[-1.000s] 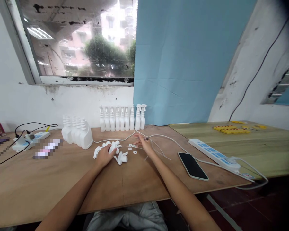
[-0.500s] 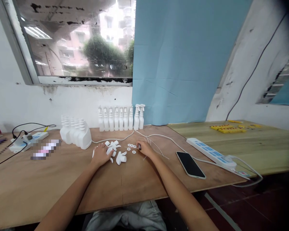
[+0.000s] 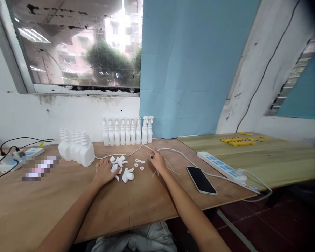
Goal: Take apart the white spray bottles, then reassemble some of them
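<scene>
My left hand (image 3: 104, 172) lies on the table with its fingers apart, touching the near side of a loose cluster of white trigger spray heads (image 3: 119, 161). One more spray head (image 3: 127, 175) lies just right of the thumb. My right hand (image 3: 158, 161) is closed round a small dark pen-like object (image 3: 152, 154); its full shape is hidden by the fingers. Under and beside this hand lie thin white tubes (image 3: 170, 166). Several flat white ring washers (image 3: 142, 168) sit between my hands.
White spray bottles (image 3: 123, 133) line the wall, two with heads upright at the right end. Several headless bottles (image 3: 78, 148) stand left. A phone (image 3: 201, 180) and a power strip (image 3: 222, 168) lie right, another power strip (image 3: 33, 153) far left. Yellow parts (image 3: 237, 141) rest on the adjoining table.
My right hand has moved away from the washers, lifting slightly toward the back of the table with the dark object. My left hand stays at the spray heads. The view has turned slightly right.
</scene>
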Demonstrator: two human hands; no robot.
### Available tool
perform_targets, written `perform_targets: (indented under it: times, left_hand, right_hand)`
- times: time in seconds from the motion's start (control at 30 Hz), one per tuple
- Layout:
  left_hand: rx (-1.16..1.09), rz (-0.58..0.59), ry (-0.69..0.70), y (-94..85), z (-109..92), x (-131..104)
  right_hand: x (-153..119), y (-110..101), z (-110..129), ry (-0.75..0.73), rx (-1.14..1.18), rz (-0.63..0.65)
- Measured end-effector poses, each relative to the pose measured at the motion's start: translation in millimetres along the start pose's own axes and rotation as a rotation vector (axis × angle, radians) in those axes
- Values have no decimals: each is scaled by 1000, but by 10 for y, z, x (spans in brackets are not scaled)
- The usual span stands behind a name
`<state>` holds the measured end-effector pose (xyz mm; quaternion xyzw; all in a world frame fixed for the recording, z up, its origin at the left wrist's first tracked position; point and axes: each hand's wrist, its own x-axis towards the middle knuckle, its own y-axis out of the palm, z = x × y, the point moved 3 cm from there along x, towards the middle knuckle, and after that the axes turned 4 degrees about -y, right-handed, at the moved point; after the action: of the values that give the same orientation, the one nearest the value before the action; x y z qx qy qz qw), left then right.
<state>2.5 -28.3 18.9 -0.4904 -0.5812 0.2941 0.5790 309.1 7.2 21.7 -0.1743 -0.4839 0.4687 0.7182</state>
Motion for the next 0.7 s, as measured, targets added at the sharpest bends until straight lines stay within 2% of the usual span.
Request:
perform_targets:
  times: [0.27, 0.47, 0.57, 0.7]
  left_hand:
    - [71, -49, -12, -3, 26, 11]
    - [114, -98, 11, -83, 45, 66]
    - [102, -109, 10, -176, 44, 104]
    - [34, -106, 14, -354, -27, 49]
  right_hand:
    - [-73, 118, 203, -129, 97, 71]
    - [-112, 141, 236, -158, 160, 76]
    - [-153, 59, 311, -176, 204, 75]
    - [-348, -210, 573, -239, 307, 83]
